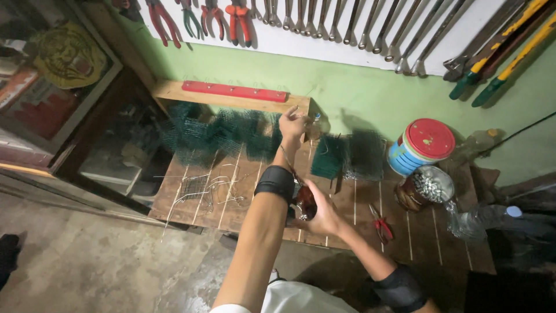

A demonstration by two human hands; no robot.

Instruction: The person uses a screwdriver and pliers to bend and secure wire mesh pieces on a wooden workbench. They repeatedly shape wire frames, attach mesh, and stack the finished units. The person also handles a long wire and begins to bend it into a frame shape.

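Right hand (323,215) fingers clamped on small brown jar (304,204) — left hand (292,124) fingers pinched together above green mesh (223,134).

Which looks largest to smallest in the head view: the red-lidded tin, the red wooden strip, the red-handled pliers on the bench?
1. Red wooden strip, the longest.
2. Red-lidded tin; it is bulkier, so first place is unsure.
3. Red-handled pliers, clearly smallest.

Round tin (421,147) with red lid, blue-and-white label — on the desk (191,200), right of the hands. Yellow round sign (66,55) and reddish poster (40,101) — far left, behind glass.
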